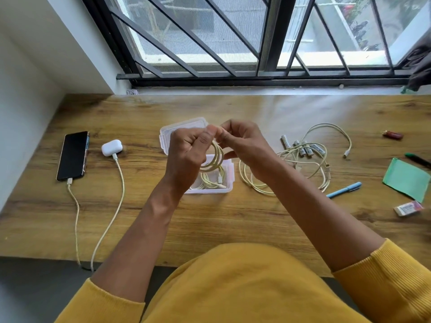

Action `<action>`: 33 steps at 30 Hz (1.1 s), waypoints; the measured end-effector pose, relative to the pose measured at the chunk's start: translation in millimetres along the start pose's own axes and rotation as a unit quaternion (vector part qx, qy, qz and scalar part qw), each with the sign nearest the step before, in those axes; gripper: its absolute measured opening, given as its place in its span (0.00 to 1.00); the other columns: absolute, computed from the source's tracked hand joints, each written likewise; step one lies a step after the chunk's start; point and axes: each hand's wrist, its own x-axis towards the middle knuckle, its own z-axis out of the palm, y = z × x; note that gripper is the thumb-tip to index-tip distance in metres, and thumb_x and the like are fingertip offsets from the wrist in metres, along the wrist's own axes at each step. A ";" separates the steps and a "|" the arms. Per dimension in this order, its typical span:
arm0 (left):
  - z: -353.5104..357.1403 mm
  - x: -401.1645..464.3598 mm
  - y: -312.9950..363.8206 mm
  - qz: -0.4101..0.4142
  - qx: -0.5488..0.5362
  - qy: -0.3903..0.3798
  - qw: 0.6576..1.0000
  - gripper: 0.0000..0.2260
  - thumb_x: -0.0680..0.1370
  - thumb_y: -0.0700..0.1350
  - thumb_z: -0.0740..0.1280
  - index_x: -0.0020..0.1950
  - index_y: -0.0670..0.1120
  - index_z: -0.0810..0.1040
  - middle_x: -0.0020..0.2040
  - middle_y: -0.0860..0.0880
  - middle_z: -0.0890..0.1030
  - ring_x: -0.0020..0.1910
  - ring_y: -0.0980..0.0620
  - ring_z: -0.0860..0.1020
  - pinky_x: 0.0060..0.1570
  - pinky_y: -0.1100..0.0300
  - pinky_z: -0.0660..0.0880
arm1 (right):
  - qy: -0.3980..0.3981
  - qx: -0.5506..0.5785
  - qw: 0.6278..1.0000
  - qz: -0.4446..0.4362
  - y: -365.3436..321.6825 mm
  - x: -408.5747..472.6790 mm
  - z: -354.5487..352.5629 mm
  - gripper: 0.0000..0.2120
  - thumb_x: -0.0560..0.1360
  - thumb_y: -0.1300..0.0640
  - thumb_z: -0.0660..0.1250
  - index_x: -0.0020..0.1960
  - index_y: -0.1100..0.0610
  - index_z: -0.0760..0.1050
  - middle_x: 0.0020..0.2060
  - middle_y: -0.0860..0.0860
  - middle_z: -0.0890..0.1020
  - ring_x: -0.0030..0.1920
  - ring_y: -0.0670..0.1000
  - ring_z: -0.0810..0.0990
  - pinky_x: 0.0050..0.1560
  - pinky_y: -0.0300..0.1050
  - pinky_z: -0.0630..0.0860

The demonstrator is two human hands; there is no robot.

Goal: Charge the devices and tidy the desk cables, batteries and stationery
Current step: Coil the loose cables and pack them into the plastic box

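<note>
Far left on my wooden desk point(70, 217), the black smartphone point(72, 155) and the white earbud case point(112, 147) each lie plugged into a pale cable. Over the clear plastic box point(229, 180), my left hand point(186, 155) grips the coiled cream cable point(215, 159) while my right hand point(242, 145) pinches its end. Rightward lie loose cream cables point(303, 164) tangled over white batteries point(305, 149).

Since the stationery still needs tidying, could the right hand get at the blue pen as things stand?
Probably not yet: the right hand is busy holding the coiled cable, though the blue pen lies uncovered on the desk to its right.
</note>
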 end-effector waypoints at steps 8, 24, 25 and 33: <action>5.6 16.2 6.7 -0.079 -0.054 0.166 0.981 0.17 0.80 0.44 0.65 0.31 0.47 0.69 0.22 0.55 0.67 0.21 0.53 0.64 0.27 0.61 0.63 | -0.113 0.013 0.991 -0.066 1.2 -1.1 9.7 0.16 0.80 0.54 0.71 0.52 0.69 0.80 0.42 0.70 0.79 0.44 0.57 0.75 0.45 0.52 0.72; 2.9 15.4 -10.3 -0.139 0.082 0.243 0.957 0.23 0.87 0.50 0.57 0.31 0.50 0.74 0.26 0.53 0.75 0.23 0.59 0.69 0.31 0.56 0.64 | 0.071 -0.057 0.979 -0.182 -6.5 -4.7 9.5 0.03 0.76 0.60 0.73 0.49 0.58 0.81 0.34 0.49 0.79 0.34 0.48 0.76 0.34 0.48 0.72; 3.8 14.8 -9.7 -0.146 0.098 0.246 0.953 0.23 0.87 0.50 0.57 0.32 0.50 0.73 0.27 0.54 0.75 0.23 0.60 0.70 0.32 0.56 0.64 | 0.040 -0.064 0.978 -0.196 -10.5 -8.3 13.1 0.01 0.76 0.62 0.73 0.48 0.59 0.83 0.32 0.50 0.78 0.32 0.48 0.74 0.33 0.47 0.70; 9.1 13.3 -4.3 -0.158 0.153 0.243 0.945 0.23 0.89 0.48 0.56 0.33 0.50 0.65 0.30 0.54 0.71 0.27 0.62 0.70 0.30 0.63 0.62 | 0.071 -0.434 0.892 -0.102 -18.7 -15.4 39.3 0.16 0.75 0.39 0.70 0.60 0.41 0.85 0.43 0.48 0.87 0.46 0.53 0.84 0.46 0.49 0.80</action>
